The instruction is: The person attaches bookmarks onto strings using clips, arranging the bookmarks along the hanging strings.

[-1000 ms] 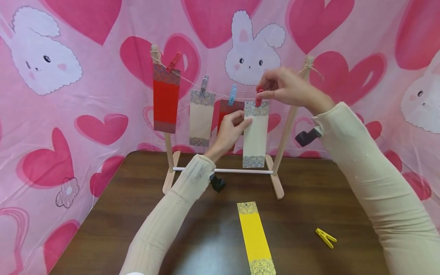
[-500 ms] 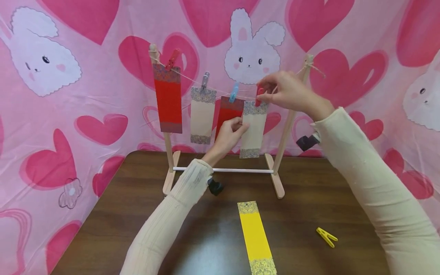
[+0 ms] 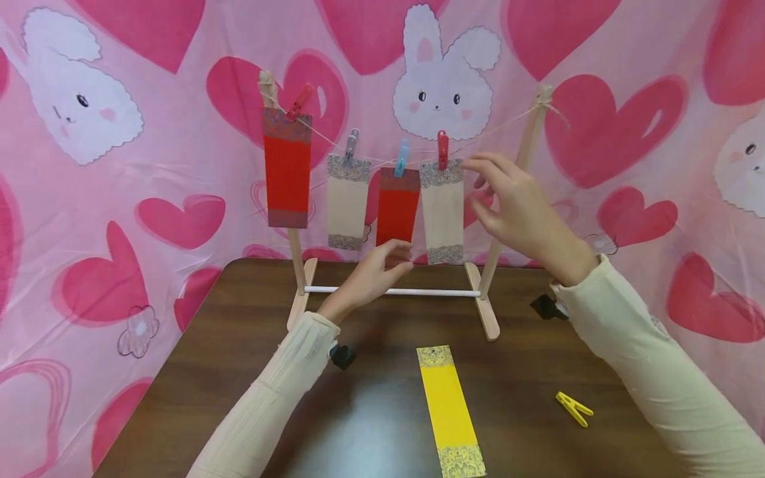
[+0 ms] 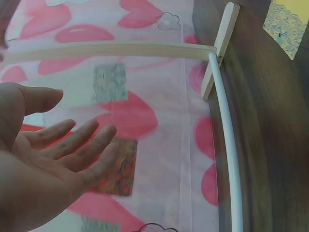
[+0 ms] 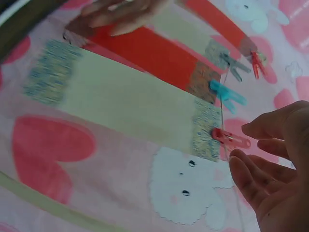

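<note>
A cream card with patterned ends (image 3: 442, 216) hangs from a string by a red clothespin (image 3: 443, 149). Beside its right edge is my right hand (image 3: 516, 209), fingers loosely bent and holding nothing; the right wrist view shows a gap between them and the red clothespin (image 5: 231, 138). My left hand (image 3: 378, 271) is in front of the lower end of a red card (image 3: 398, 206), which a blue clothespin (image 3: 402, 158) clips. In the left wrist view its fingers (image 4: 82, 140) are spread with nothing in them.
Further left hang another cream card (image 3: 348, 206) under a grey clothespin (image 3: 350, 146) and a red card (image 3: 287, 176) under a red clothespin. A wooden stand (image 3: 489, 318) bears the string. A yellow card (image 3: 449, 405) and yellow clothespin (image 3: 575, 408) lie on the table (image 3: 269, 272).
My right hand has let go of the red clothespin and moved right. My left hand has dropped down and left, away from the cream card, which now hangs freely.
</note>
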`<move>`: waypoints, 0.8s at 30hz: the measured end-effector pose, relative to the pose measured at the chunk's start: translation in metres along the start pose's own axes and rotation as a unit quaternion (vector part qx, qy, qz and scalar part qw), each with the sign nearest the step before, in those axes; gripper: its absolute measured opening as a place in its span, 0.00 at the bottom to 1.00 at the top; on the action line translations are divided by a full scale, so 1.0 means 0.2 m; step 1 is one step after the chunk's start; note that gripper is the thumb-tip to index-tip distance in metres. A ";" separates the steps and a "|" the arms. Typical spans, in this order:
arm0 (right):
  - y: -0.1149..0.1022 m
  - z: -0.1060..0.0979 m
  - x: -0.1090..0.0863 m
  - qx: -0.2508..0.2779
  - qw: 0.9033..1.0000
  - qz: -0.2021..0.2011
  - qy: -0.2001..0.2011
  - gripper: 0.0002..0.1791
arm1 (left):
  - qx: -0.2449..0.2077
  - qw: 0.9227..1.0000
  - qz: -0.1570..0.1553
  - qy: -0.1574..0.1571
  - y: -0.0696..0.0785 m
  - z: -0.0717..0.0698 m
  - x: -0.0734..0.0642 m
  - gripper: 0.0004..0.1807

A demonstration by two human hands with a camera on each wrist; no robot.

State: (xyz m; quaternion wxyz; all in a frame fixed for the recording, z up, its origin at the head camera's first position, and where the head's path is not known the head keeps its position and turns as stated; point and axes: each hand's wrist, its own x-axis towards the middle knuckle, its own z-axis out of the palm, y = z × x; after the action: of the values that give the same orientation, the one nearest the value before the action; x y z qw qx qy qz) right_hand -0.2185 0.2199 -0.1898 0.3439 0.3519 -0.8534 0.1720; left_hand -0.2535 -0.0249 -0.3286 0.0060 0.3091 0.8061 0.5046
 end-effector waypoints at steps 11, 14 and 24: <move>0.02 0.10 -0.37 0.007 1.000 0.031 0.000 0.21 | 0.009 1.000 0.006 0.014 0.03 0.00 -0.21 0.18; 0.01 0.12 -0.47 0.006 0.999 0.048 -0.004 0.22 | 0.007 1.000 0.014 0.007 0.03 0.02 -0.27 0.18; -0.02 0.16 -0.76 0.016 0.995 0.101 0.004 0.20 | 0.050 0.998 0.007 -0.023 0.07 0.08 -0.44 0.20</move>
State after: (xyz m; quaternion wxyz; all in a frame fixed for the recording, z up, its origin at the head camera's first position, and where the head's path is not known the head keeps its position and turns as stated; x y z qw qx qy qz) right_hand -0.1520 0.2727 -0.3191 0.3223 0.2692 -0.8802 0.2212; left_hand -0.1694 -0.0512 -0.3515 0.0048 0.3262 0.8278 0.4563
